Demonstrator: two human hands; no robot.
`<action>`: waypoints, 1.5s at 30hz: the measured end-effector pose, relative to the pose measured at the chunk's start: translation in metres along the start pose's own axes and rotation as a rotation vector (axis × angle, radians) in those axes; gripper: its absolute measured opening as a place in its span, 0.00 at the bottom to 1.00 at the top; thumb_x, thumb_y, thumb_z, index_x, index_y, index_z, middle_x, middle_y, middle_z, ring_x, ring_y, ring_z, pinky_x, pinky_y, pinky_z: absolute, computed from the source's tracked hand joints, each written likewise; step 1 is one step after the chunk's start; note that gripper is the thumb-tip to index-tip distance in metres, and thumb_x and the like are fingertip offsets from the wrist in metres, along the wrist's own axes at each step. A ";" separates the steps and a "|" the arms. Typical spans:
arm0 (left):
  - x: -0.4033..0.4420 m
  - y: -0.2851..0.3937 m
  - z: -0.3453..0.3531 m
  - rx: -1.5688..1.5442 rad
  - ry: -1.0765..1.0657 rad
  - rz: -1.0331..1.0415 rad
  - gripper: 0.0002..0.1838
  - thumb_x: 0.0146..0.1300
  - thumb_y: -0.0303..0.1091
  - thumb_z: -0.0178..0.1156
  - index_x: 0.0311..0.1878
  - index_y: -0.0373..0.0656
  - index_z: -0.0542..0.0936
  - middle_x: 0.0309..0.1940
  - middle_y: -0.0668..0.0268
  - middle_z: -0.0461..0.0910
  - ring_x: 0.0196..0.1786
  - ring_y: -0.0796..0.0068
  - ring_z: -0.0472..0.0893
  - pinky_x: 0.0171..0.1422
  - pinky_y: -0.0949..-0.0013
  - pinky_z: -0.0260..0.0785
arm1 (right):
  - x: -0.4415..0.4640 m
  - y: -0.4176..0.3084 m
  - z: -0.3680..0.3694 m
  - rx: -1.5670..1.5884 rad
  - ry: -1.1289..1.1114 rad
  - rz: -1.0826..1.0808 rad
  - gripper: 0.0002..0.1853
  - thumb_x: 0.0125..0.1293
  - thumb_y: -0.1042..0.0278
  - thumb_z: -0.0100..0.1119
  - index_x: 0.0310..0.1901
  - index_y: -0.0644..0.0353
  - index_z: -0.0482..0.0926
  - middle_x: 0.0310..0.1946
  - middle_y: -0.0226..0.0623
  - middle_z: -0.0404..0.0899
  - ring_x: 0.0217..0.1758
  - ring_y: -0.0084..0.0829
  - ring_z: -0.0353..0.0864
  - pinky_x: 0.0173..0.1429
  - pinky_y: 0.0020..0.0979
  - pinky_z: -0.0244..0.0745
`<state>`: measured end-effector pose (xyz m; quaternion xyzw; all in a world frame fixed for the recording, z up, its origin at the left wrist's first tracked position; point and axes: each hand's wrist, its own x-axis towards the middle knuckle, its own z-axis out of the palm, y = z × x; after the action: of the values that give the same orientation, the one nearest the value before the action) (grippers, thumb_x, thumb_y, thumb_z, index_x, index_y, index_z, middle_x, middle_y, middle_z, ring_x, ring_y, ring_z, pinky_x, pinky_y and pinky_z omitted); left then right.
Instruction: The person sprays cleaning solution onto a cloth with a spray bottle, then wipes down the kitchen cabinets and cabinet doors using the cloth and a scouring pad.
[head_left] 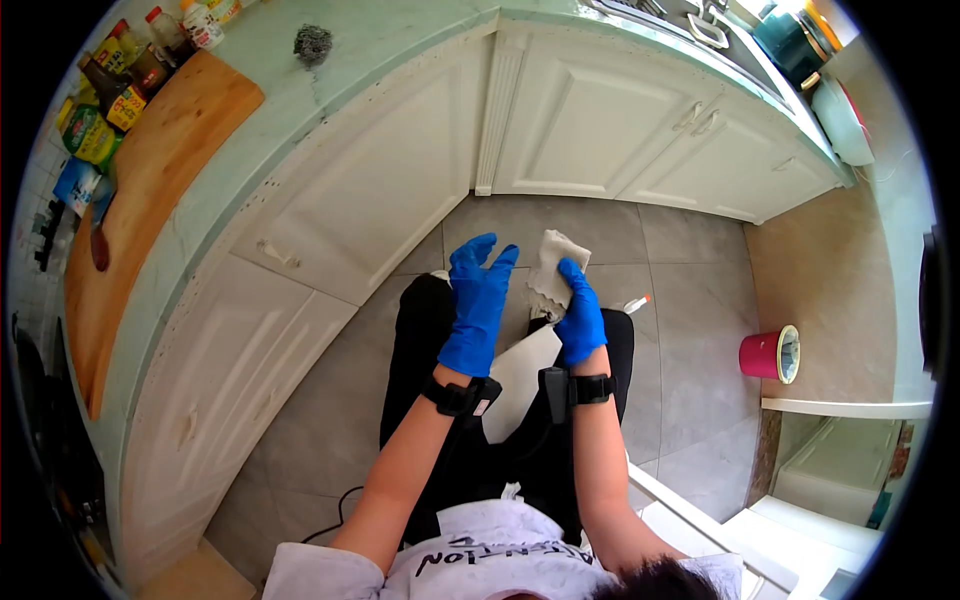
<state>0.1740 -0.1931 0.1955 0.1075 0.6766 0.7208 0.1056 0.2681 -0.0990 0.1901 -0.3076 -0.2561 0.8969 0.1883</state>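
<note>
My left hand (pixel 478 308), in a blue rubber glove, is raised over my lap with its fingers apart and nothing in it. My right hand (pixel 582 315), gloved the same way, grips a folded whitish cloth (pixel 556 262) with a scalloped edge, thumb on top. The cloth hangs above the grey floor tiles, to the right of my left hand and apart from it. A pale flat surface (pixel 522 375) shows between my black-trousered legs; what it is I cannot tell. On the floor right of my right hand lies a small white bottle (pixel 636 304) with an orange tip.
White cabinets (pixel 375 170) curve ahead and left under a green counter (pixel 390 50). On it are a wooden cutting board (pixel 170 150), a knife (pixel 100 225), several bottles and a steel scrubber (pixel 313 44). A sink (pixel 690 25) is back right; a pink bin (pixel 760 355) stands right.
</note>
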 end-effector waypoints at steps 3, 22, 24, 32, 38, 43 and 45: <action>0.025 -0.027 0.001 -0.082 0.010 -0.101 0.20 0.48 0.35 0.63 0.43 0.38 0.71 0.39 0.60 0.71 0.42 0.70 0.71 0.46 0.69 0.65 | 0.056 -0.011 0.007 -0.301 0.115 -0.167 0.23 0.58 0.58 0.52 0.54 0.58 0.66 0.44 0.34 0.72 0.47 0.28 0.71 0.47 0.26 0.69; 0.166 -0.153 0.066 0.298 -0.594 -0.663 0.10 0.54 0.36 0.52 0.32 0.40 0.77 0.24 0.64 0.77 0.29 0.76 0.75 0.34 0.75 0.63 | 0.381 -0.030 0.053 -1.525 -0.094 -2.020 0.20 0.45 0.76 0.57 0.44 0.50 0.77 0.39 0.33 0.69 0.38 0.31 0.70 0.41 0.25 0.67; 0.173 -0.157 0.052 0.812 -0.577 -0.153 0.08 0.53 0.36 0.55 0.33 0.42 0.76 0.25 0.61 0.76 0.29 0.70 0.75 0.33 0.70 0.65 | 0.409 -0.003 0.011 -1.623 -0.185 -1.940 0.28 0.40 0.80 0.54 0.48 0.43 0.75 0.45 0.29 0.69 0.40 0.25 0.71 0.40 0.25 0.71; 0.154 -0.157 0.065 1.116 -0.750 0.086 0.12 0.52 0.35 0.57 0.38 0.42 0.71 0.23 0.62 0.72 0.27 0.64 0.73 0.28 0.65 0.66 | 0.461 0.094 -0.093 -1.558 -0.135 -1.500 0.17 0.51 0.73 0.58 0.45 0.47 0.74 0.27 0.31 0.77 0.26 0.29 0.75 0.30 0.23 0.72; 0.155 -0.175 0.072 1.175 -0.834 -0.036 0.18 0.46 0.27 0.61 0.43 0.42 0.71 0.25 0.63 0.74 0.27 0.67 0.73 0.30 0.67 0.66 | 0.473 0.183 -0.167 -1.663 0.054 -1.066 0.26 0.52 0.81 0.50 0.52 0.41 0.70 0.46 0.32 0.67 0.44 0.33 0.67 0.48 0.23 0.65; 0.157 -0.178 0.081 1.135 -0.800 -0.105 0.18 0.45 0.23 0.60 0.43 0.41 0.72 0.26 0.63 0.75 0.26 0.68 0.72 0.31 0.70 0.66 | 0.444 0.194 -0.112 -0.800 0.121 -0.894 0.32 0.45 0.87 0.47 0.55 0.49 0.66 0.48 0.40 0.63 0.47 0.39 0.65 0.53 0.29 0.63; 0.159 -0.168 0.089 1.115 -0.796 -0.127 0.18 0.45 0.22 0.60 0.43 0.41 0.73 0.27 0.63 0.76 0.27 0.69 0.73 0.32 0.71 0.66 | 0.433 0.179 -0.074 -0.678 0.068 -1.049 0.33 0.42 0.86 0.47 0.56 0.54 0.65 0.48 0.43 0.64 0.50 0.41 0.64 0.54 0.31 0.63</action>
<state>0.0498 -0.0503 0.0348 0.3628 0.8610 0.1628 0.3170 -0.0368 -0.0022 -0.1606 -0.2119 -0.6374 0.5435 0.5035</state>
